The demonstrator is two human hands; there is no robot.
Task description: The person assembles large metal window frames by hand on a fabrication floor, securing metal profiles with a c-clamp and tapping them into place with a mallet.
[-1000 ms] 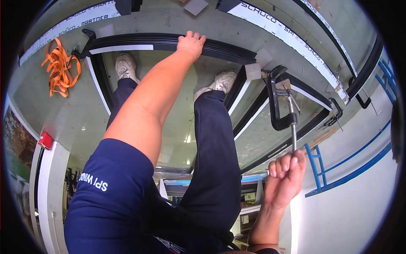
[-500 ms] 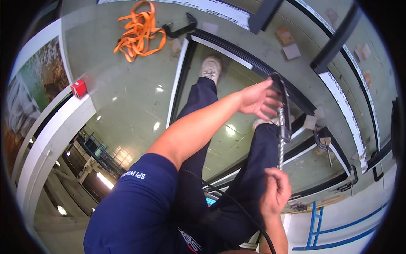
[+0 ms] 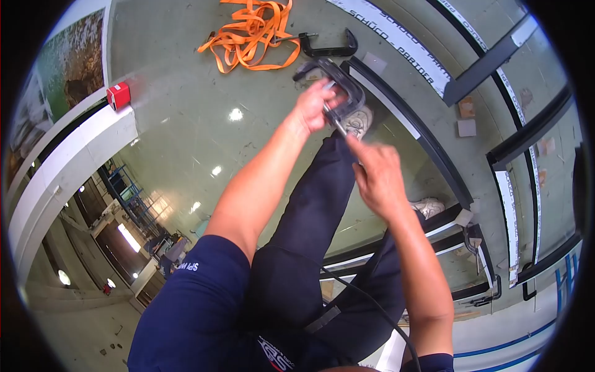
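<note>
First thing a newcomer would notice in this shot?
The two bare arms meeting at centre top: the left hand grips a black C-clamp in the air, and the right hand is at its screw, blurred. Next, the bright orange strap heaped on the green floor at top, with a second black clamp lying beside it. Black frame profiles run along the right.
</note>
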